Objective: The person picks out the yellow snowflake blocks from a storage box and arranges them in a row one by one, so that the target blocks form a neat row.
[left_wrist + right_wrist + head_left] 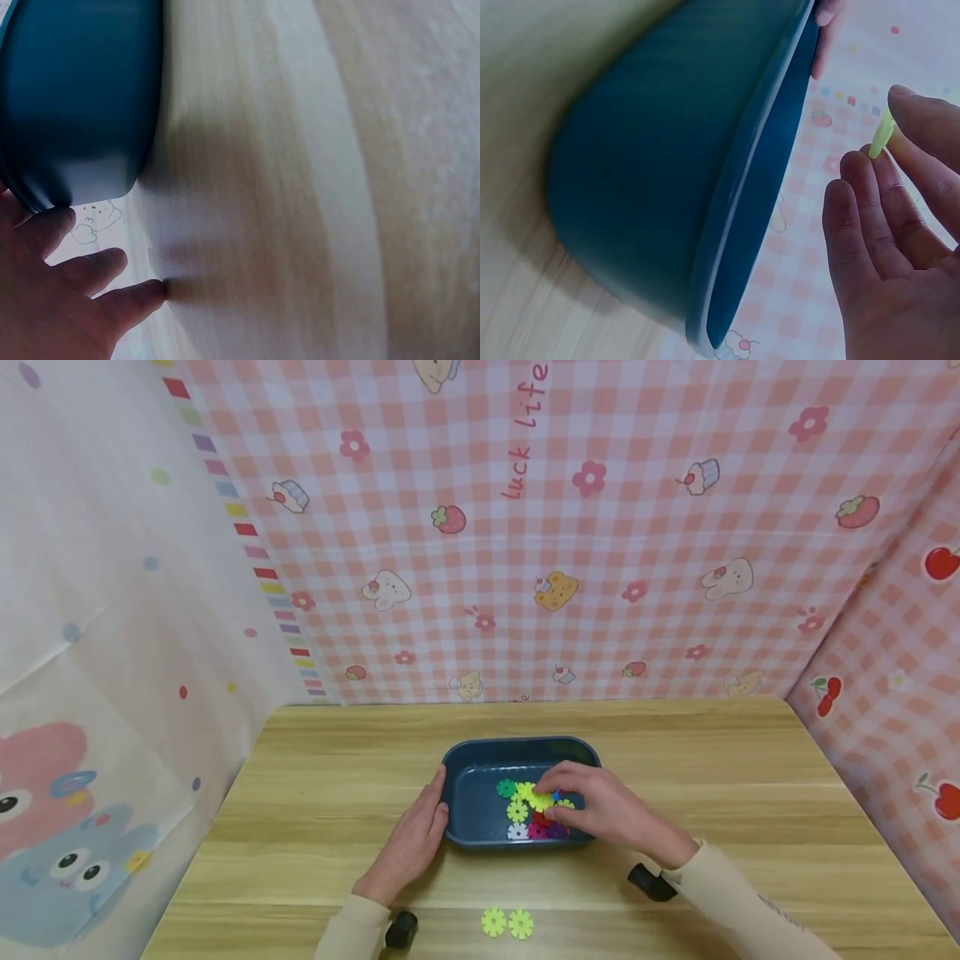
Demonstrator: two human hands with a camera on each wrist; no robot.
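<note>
A dark blue plastic basin point(471, 802) stands on the table and holds several notched plastic snowflake discs: a green disc point(506, 788), a white disc point(517, 832), yellow-green, red, purple and blue ones. My left hand point(411, 839) rests against the basin's left side, its fingers extended in the left wrist view. Above the discs, at the basin's right, my right hand point(611, 808) pinches a yellow-green snowflake disc point(882, 136) between thumb and fingertips. The right wrist view shows that disc nearly edge-on, above the rim. Part of the pile is hidden under the right hand.
Two yellow-green discs point(507, 923) lie side by side on the wooden table point(720, 768), near its front edge. A pink checked cloth point(645, 543) hangs behind the table, with more printed cloth at both sides. Each wrist wears a black device.
</note>
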